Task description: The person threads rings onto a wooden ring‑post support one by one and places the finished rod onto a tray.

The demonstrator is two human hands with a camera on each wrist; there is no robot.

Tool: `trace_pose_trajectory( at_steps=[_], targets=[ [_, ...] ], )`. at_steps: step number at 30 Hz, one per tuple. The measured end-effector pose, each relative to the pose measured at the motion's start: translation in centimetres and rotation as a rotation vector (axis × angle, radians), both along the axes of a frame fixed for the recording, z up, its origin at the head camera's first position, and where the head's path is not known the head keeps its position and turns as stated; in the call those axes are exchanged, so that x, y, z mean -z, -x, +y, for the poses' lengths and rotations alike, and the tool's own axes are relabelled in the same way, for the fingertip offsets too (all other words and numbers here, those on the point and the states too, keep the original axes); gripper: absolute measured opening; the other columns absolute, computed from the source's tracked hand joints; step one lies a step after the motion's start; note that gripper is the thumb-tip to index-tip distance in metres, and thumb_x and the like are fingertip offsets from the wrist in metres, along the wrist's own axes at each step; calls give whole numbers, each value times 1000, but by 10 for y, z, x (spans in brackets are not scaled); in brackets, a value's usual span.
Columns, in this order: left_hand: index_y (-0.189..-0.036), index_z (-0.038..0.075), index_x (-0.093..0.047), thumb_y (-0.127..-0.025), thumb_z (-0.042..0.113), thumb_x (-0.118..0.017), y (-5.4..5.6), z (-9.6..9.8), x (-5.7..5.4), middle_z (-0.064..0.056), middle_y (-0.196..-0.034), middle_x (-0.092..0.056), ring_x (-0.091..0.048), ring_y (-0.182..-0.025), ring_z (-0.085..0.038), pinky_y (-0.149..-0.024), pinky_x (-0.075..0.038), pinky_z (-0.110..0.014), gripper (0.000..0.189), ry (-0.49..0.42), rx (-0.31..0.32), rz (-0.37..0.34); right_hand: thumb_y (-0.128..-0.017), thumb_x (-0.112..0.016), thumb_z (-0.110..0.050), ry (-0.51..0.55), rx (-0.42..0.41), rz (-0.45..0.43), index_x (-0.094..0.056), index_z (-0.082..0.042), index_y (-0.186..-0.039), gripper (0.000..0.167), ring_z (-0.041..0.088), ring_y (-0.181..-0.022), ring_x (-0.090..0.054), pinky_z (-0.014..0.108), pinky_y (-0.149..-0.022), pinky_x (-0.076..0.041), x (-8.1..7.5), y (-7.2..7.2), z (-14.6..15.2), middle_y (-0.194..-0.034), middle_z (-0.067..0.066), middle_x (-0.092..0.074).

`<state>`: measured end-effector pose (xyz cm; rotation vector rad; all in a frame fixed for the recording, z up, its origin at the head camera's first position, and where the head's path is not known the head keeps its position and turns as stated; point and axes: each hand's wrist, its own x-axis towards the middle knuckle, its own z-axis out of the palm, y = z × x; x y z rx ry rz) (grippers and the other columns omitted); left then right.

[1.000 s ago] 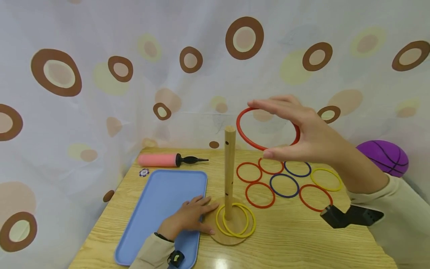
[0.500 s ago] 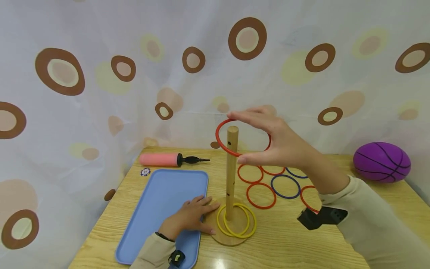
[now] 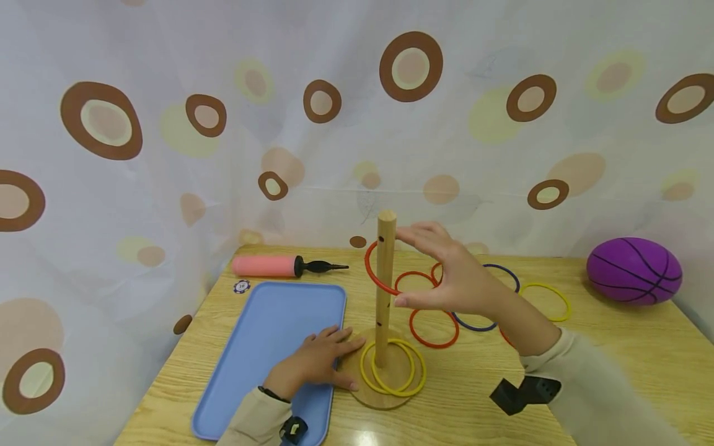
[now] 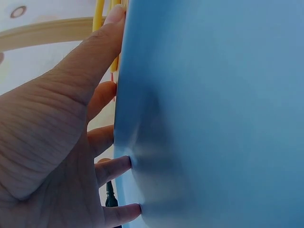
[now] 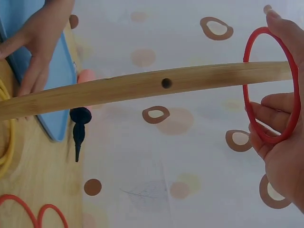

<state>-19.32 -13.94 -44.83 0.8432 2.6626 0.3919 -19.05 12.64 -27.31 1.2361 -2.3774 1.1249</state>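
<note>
A wooden peg (image 3: 385,266) stands upright on a round wooden base (image 3: 379,399). Two yellow rings (image 3: 421,371) lie overlapping on the base around the peg's foot. My right hand (image 3: 452,272) grips a red ring (image 3: 370,266) between thumb and fingers; the right wrist view has the peg passing through this red ring (image 5: 247,52). The ring sits below the peg's top, with its right part hidden by the hand. With fingers spread, my left hand (image 3: 318,359) rests at the left edge of the base, over the right rim of the blue tray (image 3: 268,334).
More rings lie on the table to the right of the peg: red rings (image 3: 411,325), blue rings (image 3: 517,282) and a yellow ring (image 3: 569,306). A purple ball (image 3: 634,271) is at the far right. Behind the tray are a pink hand pump (image 3: 264,266) and a poker chip (image 3: 242,286).
My right hand has carried the red ring left and down, from beside the peg's top to around its upper part. My left hand has stayed in place.
</note>
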Motion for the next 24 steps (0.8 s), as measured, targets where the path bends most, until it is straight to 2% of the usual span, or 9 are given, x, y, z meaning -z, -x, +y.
trace_pose_trajectory(
  at_steps=[3,9,15,20,24],
  targets=[
    [-147,26,-38,-77,54,-70,0,0,1,-9,-152,-32,-25,-139,-37,-99,-28,-64,82,-1,-3,-1,-71,-84,-24,-11,30,-14,-45,-6,-141,83,26,-124,-38,58,-91,-39,16,-3,0,-135,11,-44],
    [-147,27,-39,-77,55,-71,0,1,0,-9,-152,-32,-24,-139,-37,-100,-28,-63,82,6,-12,1,-72,-84,-27,-21,32,-51,-43,-1,-141,84,30,-124,-39,58,-90,-41,48,-7,-2,-137,14,-44],
    [-147,27,-38,-77,55,-71,0,1,2,-9,-152,-31,-24,-139,-37,-100,-28,-63,82,12,-16,3,-71,-84,-32,-29,71,-92,-42,-5,-142,87,30,-123,-39,59,-87,-41,88,-8,-4,-135,13,-46],
    [-146,29,-39,-76,56,-71,0,1,3,-8,-152,-32,-25,-139,-36,-100,-29,-63,82,21,-21,21,-71,-84,-31,-32,117,-166,-42,-6,-143,87,32,-124,-37,61,-87,-41,122,-10,-6,-135,11,-50],
    [-146,27,-40,-75,55,-72,0,1,2,-9,-151,-33,-25,-139,-35,-99,-29,-63,82,17,-22,24,-72,-83,-36,-43,151,-246,-42,-8,-143,86,32,-124,-38,58,-87,-41,147,-11,-7,-137,9,-48]
  ],
)
